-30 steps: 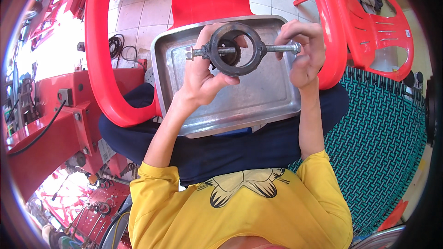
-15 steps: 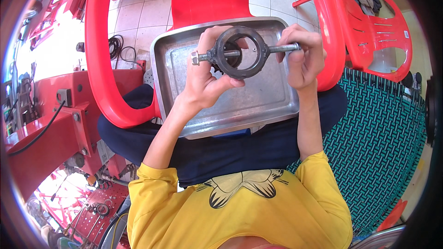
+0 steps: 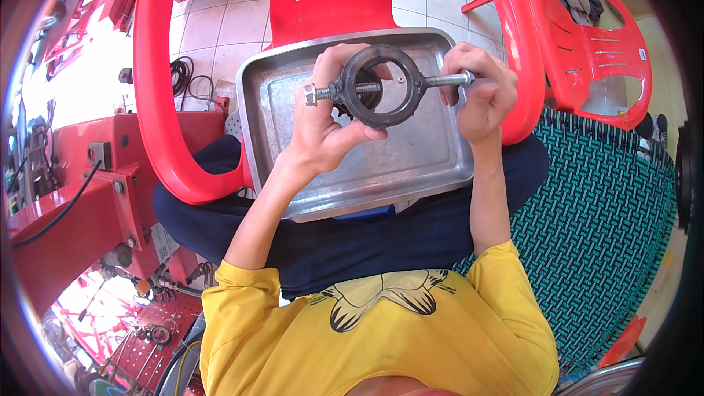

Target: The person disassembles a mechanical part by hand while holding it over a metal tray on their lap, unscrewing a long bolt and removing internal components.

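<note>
Two hands hold one black ring [image 3: 381, 86] on one threaded bolt [image 3: 440, 81].

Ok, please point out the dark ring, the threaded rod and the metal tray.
dark ring [image 3: 381, 119], head view, lower rim.
threaded rod [image 3: 442, 81], head view, bare thread right of ring.
metal tray [image 3: 411, 161], head view, bare floor.

We see a dark grey ring [image 3: 381, 86] on a silvery threaded rod [image 3: 440, 80], over a dull silver metal tray [image 3: 411, 165]. The chairs [image 3: 579, 51] are bright red, our shirt [image 3: 381, 337] yellow with a black motif, the woven seat [image 3: 609, 205] teal-and-black.
</note>
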The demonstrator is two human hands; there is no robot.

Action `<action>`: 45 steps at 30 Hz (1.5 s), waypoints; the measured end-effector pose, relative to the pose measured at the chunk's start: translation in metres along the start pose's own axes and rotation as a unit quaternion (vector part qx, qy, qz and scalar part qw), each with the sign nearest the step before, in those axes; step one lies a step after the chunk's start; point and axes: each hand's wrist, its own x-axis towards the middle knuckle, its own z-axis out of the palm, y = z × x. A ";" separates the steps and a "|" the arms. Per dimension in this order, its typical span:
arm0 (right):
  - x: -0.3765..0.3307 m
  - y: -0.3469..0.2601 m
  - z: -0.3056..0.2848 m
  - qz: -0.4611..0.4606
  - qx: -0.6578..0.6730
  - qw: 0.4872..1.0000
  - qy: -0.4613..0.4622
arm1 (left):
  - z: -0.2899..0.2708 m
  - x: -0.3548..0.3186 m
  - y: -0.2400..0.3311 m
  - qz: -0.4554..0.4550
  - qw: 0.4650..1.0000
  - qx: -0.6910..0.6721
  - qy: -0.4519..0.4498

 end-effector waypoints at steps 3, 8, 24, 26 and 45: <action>0.001 -0.002 0.002 0.017 0.038 0.999 0.011 | 0.001 0.001 0.000 0.006 1.000 -0.004 0.006; 0.001 -0.011 0.008 0.037 -0.045 0.997 0.041 | 0.002 -0.002 0.003 -0.034 0.998 -0.041 0.022; 0.001 0.000 0.000 -0.007 -0.024 0.999 -0.040 | 0.003 -0.003 -0.008 0.010 0.996 -0.078 0.049; -0.003 -0.011 0.011 0.072 -0.005 0.997 0.018 | 0.002 -0.003 -0.003 -0.005 0.999 -0.037 0.036; 0.000 -0.014 0.014 -0.006 -0.018 0.998 0.064 | -0.004 0.001 0.001 -0.029 0.999 0.035 0.010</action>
